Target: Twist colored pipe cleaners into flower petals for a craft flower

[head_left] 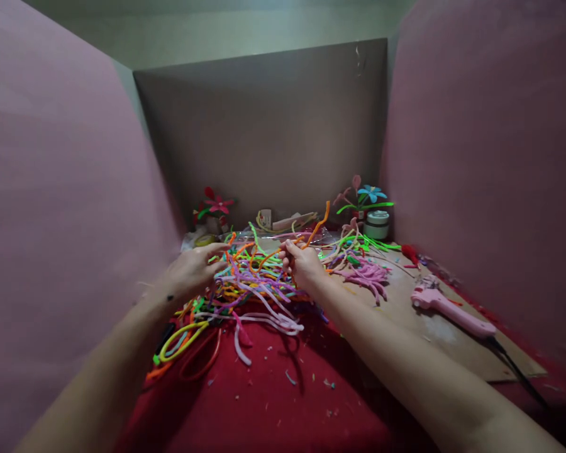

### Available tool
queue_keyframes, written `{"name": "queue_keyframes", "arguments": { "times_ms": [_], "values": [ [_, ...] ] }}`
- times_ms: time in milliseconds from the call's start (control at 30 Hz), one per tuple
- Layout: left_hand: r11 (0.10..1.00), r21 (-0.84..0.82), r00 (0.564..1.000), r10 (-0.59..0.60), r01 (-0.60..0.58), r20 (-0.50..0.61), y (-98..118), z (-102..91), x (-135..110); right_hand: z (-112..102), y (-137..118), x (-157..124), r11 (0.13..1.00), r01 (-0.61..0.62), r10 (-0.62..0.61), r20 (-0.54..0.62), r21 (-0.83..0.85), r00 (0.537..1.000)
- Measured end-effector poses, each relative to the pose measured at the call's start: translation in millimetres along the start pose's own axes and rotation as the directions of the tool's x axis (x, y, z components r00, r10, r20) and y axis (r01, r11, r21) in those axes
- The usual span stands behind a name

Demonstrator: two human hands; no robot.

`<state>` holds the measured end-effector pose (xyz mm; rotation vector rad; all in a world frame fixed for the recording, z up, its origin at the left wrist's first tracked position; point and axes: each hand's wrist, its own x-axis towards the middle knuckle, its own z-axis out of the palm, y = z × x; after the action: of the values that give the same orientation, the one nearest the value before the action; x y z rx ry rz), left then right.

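Note:
A tangled heap of many-coloured pipe cleaners (259, 286) lies between my hands. My right hand (304, 261) is closed in a pinch over the right side of the heap, gripping an orange pipe cleaner (321, 224) whose bent end sticks up above the fingers. At the heap's left edge is my left hand (193, 272), its fingers stretched towards the pipe cleaners and slightly apart. Near those fingertips an orange end pokes up; I see nothing clearly held there. Loose white and pink strands hang over the heap's front side.
On the right a pink glue gun (453, 311) with a black cord lies on a brown board (419, 340). Behind stand pipe-cleaner flowers (370, 192), red flowers (218, 204) and a round lidded jar (376, 224). Scraps dot the red cloth (264, 409). Pink panels (490, 157) flank both sides.

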<state>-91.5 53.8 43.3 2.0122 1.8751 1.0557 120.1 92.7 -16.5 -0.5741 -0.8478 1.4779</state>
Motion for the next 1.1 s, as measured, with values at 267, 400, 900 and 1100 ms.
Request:
{"name": "queue_keyframes", "arguments": {
  "times_ms": [267,400,900,1100],
  "values": [
    [0.948,-0.129,0.947,0.305,-0.291,0.105,43,55.7,-9,2,-13,-11,0.999,0.038,-0.041,0.135,0.025,0.99],
    [0.951,-0.182,0.969,0.246,-0.248,-0.035,44,61.8,2,-4,-24,-11,0.997,0.081,-0.079,0.132,-0.01,0.988],
    [0.828,-0.468,0.934,0.356,-0.309,0.013,77,87.5,-6,-7,-2,-8,0.814,0.1,0.022,0.203,-0.572,0.979],
    [0.493,-0.846,0.978,0.068,-0.204,-0.197,83,54.1,9,-25,11,-10,0.74,0.063,0.064,0.164,-0.669,0.984]
  ]
}}
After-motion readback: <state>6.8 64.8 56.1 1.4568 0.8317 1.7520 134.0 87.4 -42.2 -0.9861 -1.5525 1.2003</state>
